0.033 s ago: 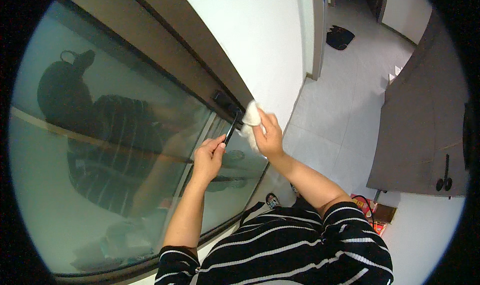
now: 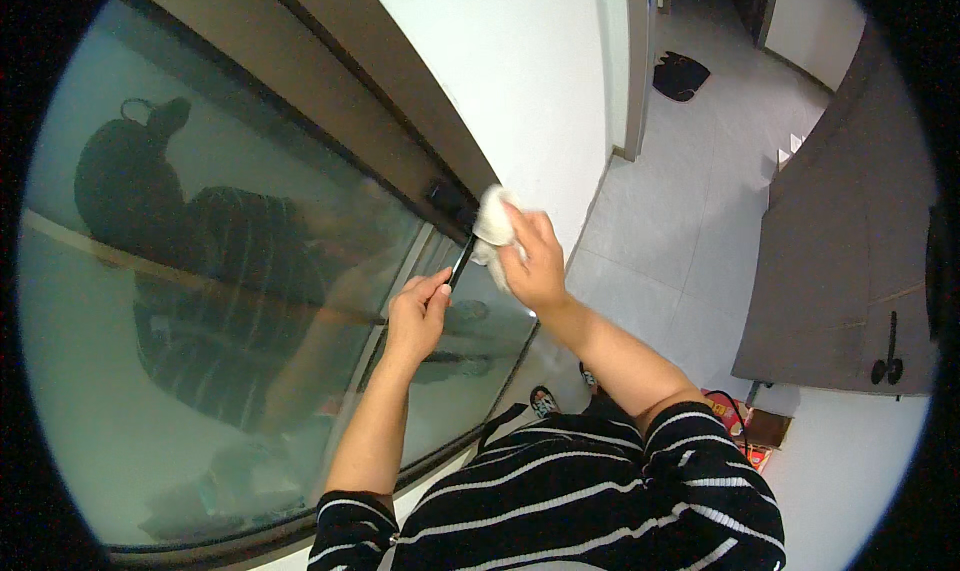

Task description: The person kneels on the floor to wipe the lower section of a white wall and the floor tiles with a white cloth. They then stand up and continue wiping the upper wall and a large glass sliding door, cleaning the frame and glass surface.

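Observation:
In front of me is a glass door (image 2: 230, 311) with a dark brown frame (image 2: 400, 131). A black door handle (image 2: 462, 262) slants from its dark lock plate (image 2: 440, 193). My left hand (image 2: 415, 316) is closed on the lower end of the handle, with thumb and fingers pinching it. My right hand (image 2: 537, 261) grips a white cloth (image 2: 494, 218) at the handle's upper end, by the frame's edge. The cloth covers that end of the handle, and part of it hangs below my fingers.
A white wall (image 2: 530, 101) stands just right of the frame. Grey floor tiles (image 2: 640, 241) lead to a dark mat (image 2: 681, 76) farther off. To the right is a grey-brown panel (image 2: 840, 261) with a black handle. Red boxes (image 2: 725, 408) lie below it.
My right hand and the cloth have shifted slightly up and left, further over the upper end of the handle. The left hand stays on the handle.

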Demonstrator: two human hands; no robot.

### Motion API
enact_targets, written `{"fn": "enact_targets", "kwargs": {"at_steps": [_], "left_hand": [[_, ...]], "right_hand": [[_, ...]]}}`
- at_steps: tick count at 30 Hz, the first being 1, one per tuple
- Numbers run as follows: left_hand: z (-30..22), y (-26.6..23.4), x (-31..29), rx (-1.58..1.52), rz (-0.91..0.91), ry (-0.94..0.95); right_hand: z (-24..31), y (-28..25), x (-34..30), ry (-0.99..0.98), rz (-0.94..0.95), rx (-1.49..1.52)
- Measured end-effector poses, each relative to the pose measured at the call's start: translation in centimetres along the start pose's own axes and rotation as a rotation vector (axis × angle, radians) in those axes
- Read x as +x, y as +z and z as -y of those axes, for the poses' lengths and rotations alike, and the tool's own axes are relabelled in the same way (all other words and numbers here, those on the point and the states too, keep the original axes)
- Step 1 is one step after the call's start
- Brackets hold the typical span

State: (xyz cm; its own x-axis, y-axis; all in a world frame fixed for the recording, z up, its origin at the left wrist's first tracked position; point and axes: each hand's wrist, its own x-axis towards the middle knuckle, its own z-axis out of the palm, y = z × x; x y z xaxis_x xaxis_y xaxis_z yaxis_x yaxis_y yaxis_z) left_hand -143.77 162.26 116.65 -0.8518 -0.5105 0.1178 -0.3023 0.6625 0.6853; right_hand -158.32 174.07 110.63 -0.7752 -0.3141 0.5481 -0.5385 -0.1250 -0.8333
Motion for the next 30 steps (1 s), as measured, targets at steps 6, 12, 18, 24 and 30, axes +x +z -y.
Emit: {"fn": "enact_targets", "kwargs": {"at_steps": [6, 12, 18, 24, 30], "left_hand": [[-0.1, -0.4, 0.1, 0.050, 0.042, 0.013], [0.7, -0.7, -0.5, 0.008, 0.096, -0.028], [0.3, -0.6, -0.6, -0.040, 0.111, -0.070], [-0.2, -1.0, -0.7, 0.019, 0.137, -0.041], [-0.9, -1.4, 0.1, 0.253, 0.155, 0.080]], "right_hand": [[4.2, 1.7, 5.4, -0.468, 0.531, -0.659], [7.0, 1.9, 7.2, -0.335, 0.773, -0.811], [12.3, 2.4, 12.8, -0.606, -0.027, -0.320], [4.7, 3.0, 6.1, -0.471, 0.341, -0.457], [10.3, 3.2, 11.4, -0.407, 0.194, -0.348]]}}
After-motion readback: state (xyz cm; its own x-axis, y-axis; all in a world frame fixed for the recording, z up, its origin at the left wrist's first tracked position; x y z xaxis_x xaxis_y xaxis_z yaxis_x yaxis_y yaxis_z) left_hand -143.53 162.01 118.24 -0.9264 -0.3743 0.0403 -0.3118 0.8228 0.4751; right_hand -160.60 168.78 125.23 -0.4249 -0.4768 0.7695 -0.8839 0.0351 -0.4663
